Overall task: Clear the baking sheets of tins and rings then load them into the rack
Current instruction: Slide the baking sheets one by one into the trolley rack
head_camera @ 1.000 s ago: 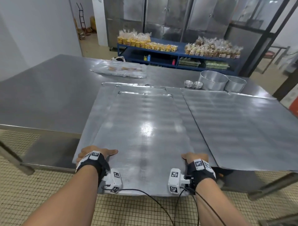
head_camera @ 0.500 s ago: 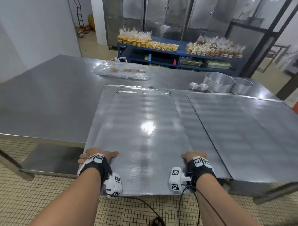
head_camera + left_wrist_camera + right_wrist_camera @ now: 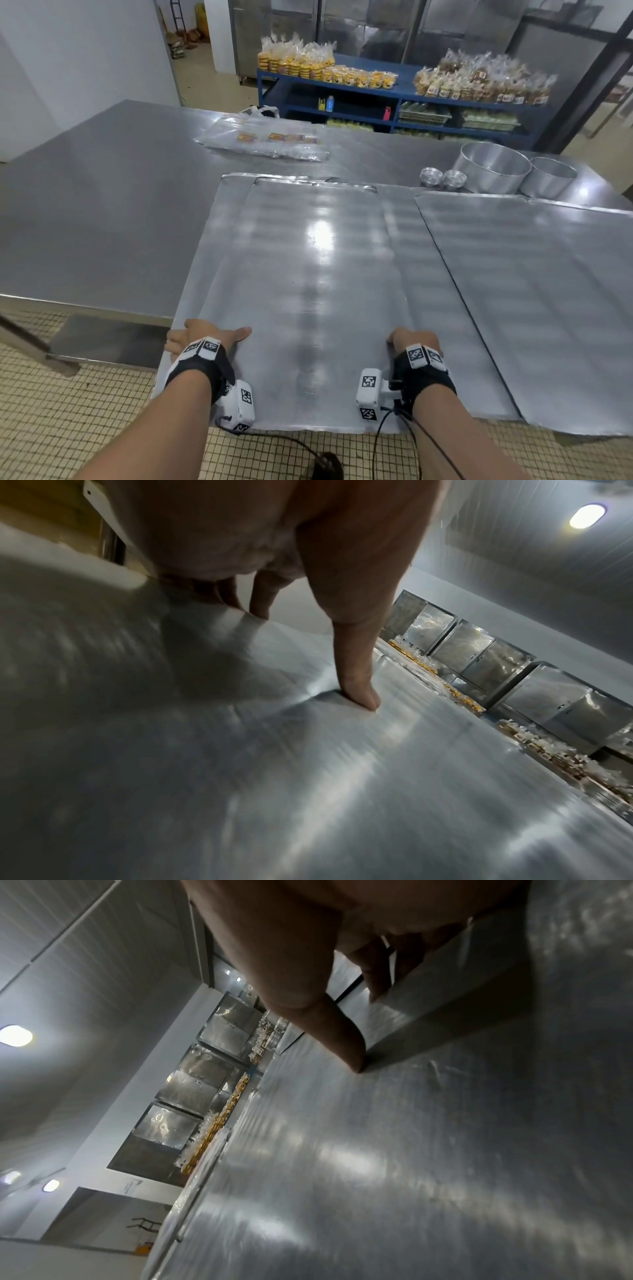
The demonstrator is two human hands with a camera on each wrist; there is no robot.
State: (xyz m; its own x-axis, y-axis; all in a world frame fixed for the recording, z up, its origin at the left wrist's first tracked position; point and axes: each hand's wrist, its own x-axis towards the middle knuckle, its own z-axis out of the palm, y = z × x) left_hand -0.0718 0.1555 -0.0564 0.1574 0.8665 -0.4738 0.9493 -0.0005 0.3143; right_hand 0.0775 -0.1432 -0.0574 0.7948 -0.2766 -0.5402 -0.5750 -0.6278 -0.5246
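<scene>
A large flat baking sheet [image 3: 308, 274] lies on top of another sheet [image 3: 431, 274], its near end sticking out past the table edge. My left hand [image 3: 205, 337] grips its left side, thumb [image 3: 356, 685] pressed on top and fingers curled under the edge. My right hand [image 3: 412, 341] grips the right side the same way, thumb [image 3: 329, 1026] on top. A further bare sheet [image 3: 534, 291] lies to the right. Two large round tins [image 3: 493, 168] [image 3: 548, 176] and two small tins [image 3: 442, 178] stand on the table behind the sheets. No rack is in view.
The steel table [image 3: 102, 205] spreads left and back, and a clear plastic bag of packets [image 3: 267, 142] lies on it. Across an aisle is a blue shelf [image 3: 394, 96] stacked with bagged baked goods. Tiled floor [image 3: 85, 411] lies under the sheet's overhang.
Both hands keep their hold on the sheet's sides. The top sheet's far edge now lies closer to the far edge of the sheet under it.
</scene>
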